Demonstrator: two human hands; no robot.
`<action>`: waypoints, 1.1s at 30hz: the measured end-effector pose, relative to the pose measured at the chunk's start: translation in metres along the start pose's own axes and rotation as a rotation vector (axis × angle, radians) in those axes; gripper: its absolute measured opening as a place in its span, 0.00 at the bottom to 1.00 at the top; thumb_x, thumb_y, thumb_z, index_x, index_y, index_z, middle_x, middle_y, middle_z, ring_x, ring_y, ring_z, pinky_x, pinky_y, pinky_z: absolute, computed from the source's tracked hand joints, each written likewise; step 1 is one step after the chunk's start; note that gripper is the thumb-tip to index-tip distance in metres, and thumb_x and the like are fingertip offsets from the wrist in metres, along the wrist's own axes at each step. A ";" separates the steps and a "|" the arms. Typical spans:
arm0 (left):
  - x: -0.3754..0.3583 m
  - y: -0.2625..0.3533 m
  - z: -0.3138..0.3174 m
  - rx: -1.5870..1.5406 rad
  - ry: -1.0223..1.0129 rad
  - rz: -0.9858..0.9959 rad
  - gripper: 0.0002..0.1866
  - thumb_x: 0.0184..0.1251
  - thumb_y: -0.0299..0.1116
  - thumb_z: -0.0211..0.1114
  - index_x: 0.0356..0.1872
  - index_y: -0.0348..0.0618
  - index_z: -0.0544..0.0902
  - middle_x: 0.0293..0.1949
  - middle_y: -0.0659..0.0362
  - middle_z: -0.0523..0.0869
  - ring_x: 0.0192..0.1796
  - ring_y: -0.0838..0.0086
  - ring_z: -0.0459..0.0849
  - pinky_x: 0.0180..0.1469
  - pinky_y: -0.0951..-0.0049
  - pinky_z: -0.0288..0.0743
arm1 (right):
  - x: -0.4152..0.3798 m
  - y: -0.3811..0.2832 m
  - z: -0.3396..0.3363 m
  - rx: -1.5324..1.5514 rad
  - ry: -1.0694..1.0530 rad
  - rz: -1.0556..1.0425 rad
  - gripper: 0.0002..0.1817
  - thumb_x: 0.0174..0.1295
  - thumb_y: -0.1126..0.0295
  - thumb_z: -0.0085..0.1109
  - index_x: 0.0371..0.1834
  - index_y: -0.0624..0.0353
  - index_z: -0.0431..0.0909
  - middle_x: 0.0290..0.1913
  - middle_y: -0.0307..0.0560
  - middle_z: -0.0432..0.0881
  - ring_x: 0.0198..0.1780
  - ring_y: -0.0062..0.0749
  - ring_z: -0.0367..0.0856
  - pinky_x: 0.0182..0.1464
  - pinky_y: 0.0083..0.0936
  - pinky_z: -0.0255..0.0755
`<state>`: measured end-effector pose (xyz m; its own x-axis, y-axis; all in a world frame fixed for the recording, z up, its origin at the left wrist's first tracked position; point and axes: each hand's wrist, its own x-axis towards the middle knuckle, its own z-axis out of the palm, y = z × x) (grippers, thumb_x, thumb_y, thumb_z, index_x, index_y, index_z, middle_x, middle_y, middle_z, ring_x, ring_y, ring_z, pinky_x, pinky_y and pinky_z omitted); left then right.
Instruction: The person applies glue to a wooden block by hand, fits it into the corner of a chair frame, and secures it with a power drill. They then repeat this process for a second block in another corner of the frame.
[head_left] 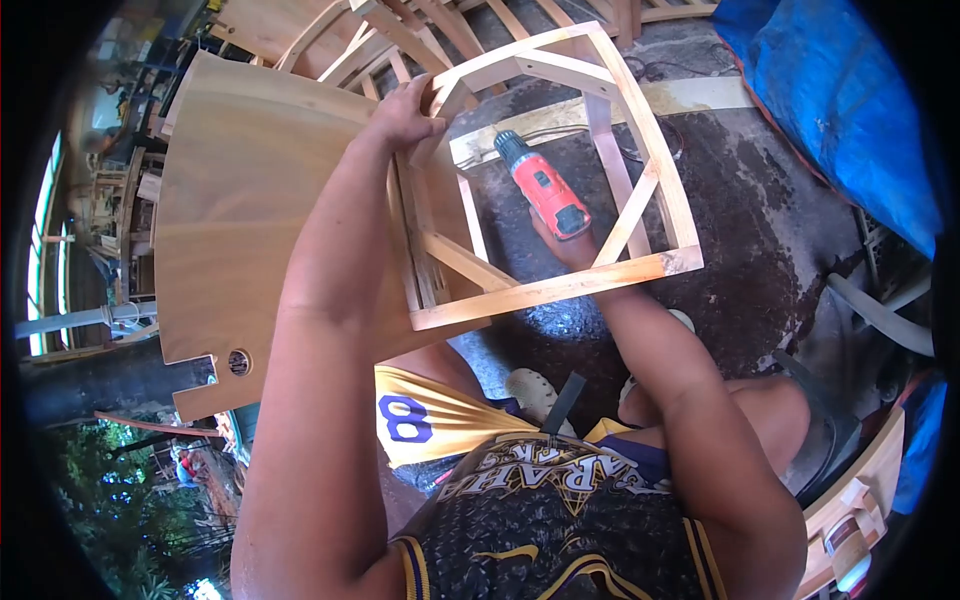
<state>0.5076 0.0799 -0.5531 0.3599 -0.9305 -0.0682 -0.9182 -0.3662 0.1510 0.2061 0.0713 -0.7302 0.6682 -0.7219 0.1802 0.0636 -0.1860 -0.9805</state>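
One pale wooden chair frame [560, 170], made of light unfinished slats with diagonal corner braces, is held up in front of the person, above the dark stained concrete floor [760, 230]. Its open square face is turned toward the camera.

Left hand [405, 115]: fingers curled over the top corner of the frame, gripping the slat there. The thumb side is hidden behind the wood.

Right hand [565, 245]: reaches through the open middle of the frame and is wrapped around the grip of one red and black cordless drill [540, 185]. The drill's teal-collared chuck points up and to the left, toward the inner side of the frame near a light plank behind it. Only part of this hand shows below the drill body; the fingers are closed on the handle.

One large curved plywood panel [240, 220], brown and smooth, stands just left of the frame, partly behind the left forearm. It has one small round hole near its lower edge.

More bare wooden frames [400, 35] are stacked beyond the top of the view; their count cannot be told.

One blue tarpaulin [840, 100] covers the upper right corner.

The person is seated and wears one black and yellow jersey [560, 520]. Two light-coloured shoes [530, 390] rest on the floor beneath the frame.
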 end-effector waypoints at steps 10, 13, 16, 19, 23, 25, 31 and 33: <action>-0.014 0.013 -0.004 -0.097 0.083 0.089 0.43 0.46 0.41 0.73 0.69 0.66 0.65 0.64 0.49 0.72 0.66 0.53 0.72 0.66 0.60 0.68 | 0.036 -0.040 0.016 0.014 0.155 -0.230 0.22 0.53 0.72 0.67 0.53 0.62 0.76 0.41 0.52 0.84 0.43 0.42 0.84 0.47 0.32 0.77; -0.015 0.015 -0.005 -0.152 0.066 0.094 0.40 0.47 0.39 0.73 0.67 0.63 0.68 0.65 0.51 0.71 0.65 0.54 0.72 0.65 0.61 0.69 | 0.042 -0.044 0.014 0.018 0.204 -0.310 0.24 0.49 0.74 0.68 0.53 0.62 0.77 0.39 0.54 0.84 0.40 0.47 0.84 0.44 0.34 0.78; -0.018 0.016 -0.006 -0.103 0.113 0.145 0.38 0.47 0.38 0.73 0.65 0.60 0.71 0.63 0.51 0.72 0.64 0.54 0.73 0.65 0.61 0.70 | 0.044 -0.046 0.014 0.001 0.238 -0.345 0.23 0.48 0.75 0.68 0.51 0.61 0.77 0.39 0.54 0.83 0.40 0.49 0.84 0.43 0.34 0.78; -0.019 0.016 -0.006 -0.161 0.101 0.171 0.36 0.48 0.36 0.72 0.64 0.57 0.73 0.62 0.52 0.73 0.62 0.56 0.76 0.63 0.63 0.72 | 0.045 -0.046 0.013 0.013 0.228 -0.294 0.22 0.47 0.75 0.68 0.49 0.61 0.77 0.38 0.54 0.83 0.40 0.50 0.84 0.43 0.35 0.78; -0.018 0.013 -0.001 -0.246 0.108 0.196 0.34 0.49 0.34 0.72 0.62 0.53 0.75 0.60 0.53 0.74 0.60 0.59 0.78 0.61 0.65 0.74 | 0.049 -0.043 0.011 0.006 0.252 -0.323 0.21 0.48 0.74 0.68 0.47 0.61 0.77 0.38 0.54 0.83 0.40 0.51 0.83 0.43 0.35 0.78; -0.018 0.012 0.000 -0.246 0.132 0.221 0.33 0.49 0.33 0.72 0.61 0.51 0.76 0.60 0.53 0.74 0.59 0.60 0.78 0.61 0.66 0.74 | 0.051 -0.039 0.011 -0.021 0.235 -0.325 0.20 0.48 0.74 0.67 0.47 0.61 0.77 0.38 0.54 0.83 0.41 0.51 0.83 0.43 0.36 0.78; -0.020 0.013 -0.001 -0.169 0.156 0.229 0.33 0.50 0.34 0.73 0.62 0.50 0.76 0.61 0.52 0.73 0.60 0.59 0.78 0.62 0.66 0.74 | 0.048 -0.039 0.009 0.003 0.172 -0.269 0.20 0.49 0.74 0.67 0.47 0.62 0.78 0.39 0.56 0.83 0.41 0.52 0.83 0.43 0.36 0.78; -0.021 0.014 -0.002 -0.155 0.153 0.217 0.33 0.50 0.35 0.73 0.62 0.50 0.76 0.61 0.52 0.73 0.60 0.59 0.78 0.62 0.66 0.74 | 0.048 -0.039 0.010 -0.023 0.155 -0.271 0.20 0.49 0.74 0.67 0.48 0.62 0.78 0.40 0.56 0.83 0.41 0.52 0.83 0.44 0.36 0.78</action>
<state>0.4880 0.0944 -0.5472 0.1898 -0.9733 0.1294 -0.9443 -0.1448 0.2956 0.2431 0.0506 -0.6838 0.5080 -0.7368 0.4463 0.2060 -0.3992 -0.8934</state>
